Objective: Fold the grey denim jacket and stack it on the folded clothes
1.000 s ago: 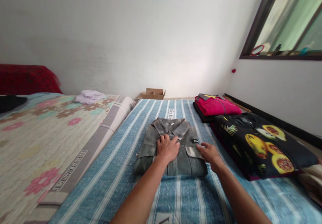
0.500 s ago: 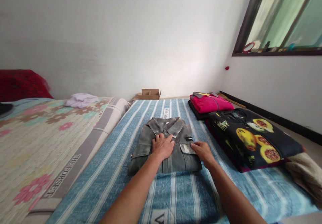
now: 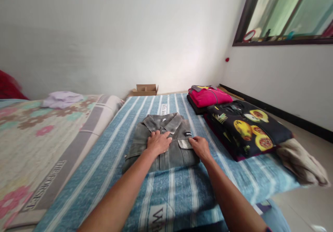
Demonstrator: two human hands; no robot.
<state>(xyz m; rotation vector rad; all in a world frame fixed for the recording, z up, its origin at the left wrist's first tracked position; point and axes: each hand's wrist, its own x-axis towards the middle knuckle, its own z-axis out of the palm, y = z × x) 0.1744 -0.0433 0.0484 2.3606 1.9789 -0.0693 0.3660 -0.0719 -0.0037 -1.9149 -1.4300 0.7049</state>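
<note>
A grey denim jacket (image 3: pixel 169 159), folded into a rectangle with its collar at the far end, lies on a blue striped bedsheet (image 3: pixel 104 155). My left hand (image 3: pixel 158 143) rests flat on its front just below the collar, fingers spread. At the jacket's right edge, beside the pale pocket flap (image 3: pixel 185 143), my right hand (image 3: pixel 201 147) has its thumb and fingers closed on the cloth. A small black label (image 3: pixel 187 134) shows above that flap.
To the right lie a folded black fruit-print garment (image 3: pixel 249 127), a pink folded garment (image 3: pixel 209 97) and a beige cloth (image 3: pixel 301 159). A cardboard box (image 3: pixel 146 90) stands by the wall. A floral-covered bed (image 3: pixel 62 131) with a lilac cloth (image 3: pixel 62 99) is on the left.
My view has swung to the right and slightly down, so everything sits further left and higher. Both hands keep their places on the jacket.
</note>
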